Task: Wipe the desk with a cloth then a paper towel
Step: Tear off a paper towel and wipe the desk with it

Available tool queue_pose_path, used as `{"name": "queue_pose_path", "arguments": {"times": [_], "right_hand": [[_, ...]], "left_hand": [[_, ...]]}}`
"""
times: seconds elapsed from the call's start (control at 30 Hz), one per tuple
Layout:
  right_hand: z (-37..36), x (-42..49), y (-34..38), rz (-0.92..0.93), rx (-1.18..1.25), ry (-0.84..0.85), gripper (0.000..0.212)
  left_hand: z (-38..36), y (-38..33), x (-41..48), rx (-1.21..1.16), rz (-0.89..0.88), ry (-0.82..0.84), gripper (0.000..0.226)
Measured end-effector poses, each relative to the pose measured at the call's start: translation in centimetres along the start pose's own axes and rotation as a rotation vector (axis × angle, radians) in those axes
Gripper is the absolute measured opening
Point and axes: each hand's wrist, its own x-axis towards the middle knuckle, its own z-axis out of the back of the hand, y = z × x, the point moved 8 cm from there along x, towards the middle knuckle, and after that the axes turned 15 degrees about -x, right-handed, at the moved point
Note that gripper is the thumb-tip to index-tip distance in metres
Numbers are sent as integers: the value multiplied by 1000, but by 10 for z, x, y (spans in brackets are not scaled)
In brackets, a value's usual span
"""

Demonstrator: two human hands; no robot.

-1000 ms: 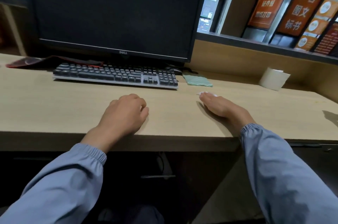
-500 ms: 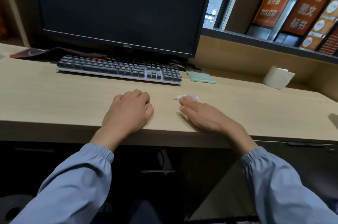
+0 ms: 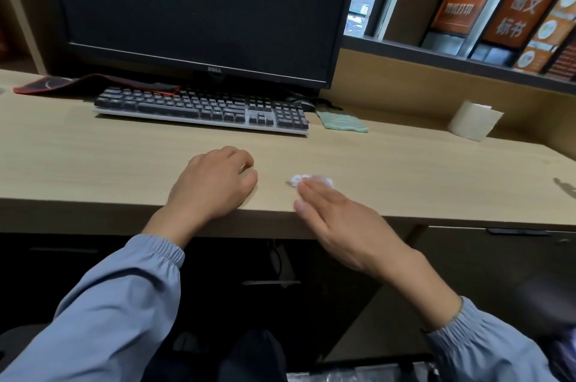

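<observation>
Desk [image 3: 93, 163]: pale wood.
Left hand [image 3: 215, 182]: fisted, empty, resting near the front edge.
Right hand [image 3: 339, 225]: flat, fingertips touching the paper towel.
Cloth [image 3: 341, 121]: green, lying beside the keyboard [image 3: 202, 107].
Paper towel [image 3: 314, 179]: crumpled, on the desk.

Crumpled white paper towel [image 3: 311, 179] lies on desk [image 3: 93, 163], green cloth [image 3: 341, 122] flat behind.

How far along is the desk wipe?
Cloth pass looks done: the green cloth lies set aside beside the keyboard. In hand: the right hand presses a crumpled paper towel onto the desk with straight fingers. Remaining: probably the rest of the desktop; how much is already wiped doesn't show.
</observation>
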Motion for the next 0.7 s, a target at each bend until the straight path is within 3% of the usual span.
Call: {"name": "queue_pose_path", "arguments": {"times": [0.13, 0.27, 0.33, 0.43, 0.7], "right_hand": [[-10, -26, -74, -135, -156, -3, 43], [-17, -36, -106, -283, -273, 36, 52], [-16, -31, -87, -298, -299, 58, 43], [-10, -26, -63, -373, -133, -49, 81], [-9, 10, 86, -122, 32, -140, 72]], "left_hand": [[0, -2, -1, 0, -13, -2, 37], [-2, -4, -1, 16, -17, -8, 37], [-2, -6, -2, 24, -16, -15, 37], [-2, -7, -4, 24, -12, -19, 37], [1, -3, -4, -101, 26, -24, 36]]}}
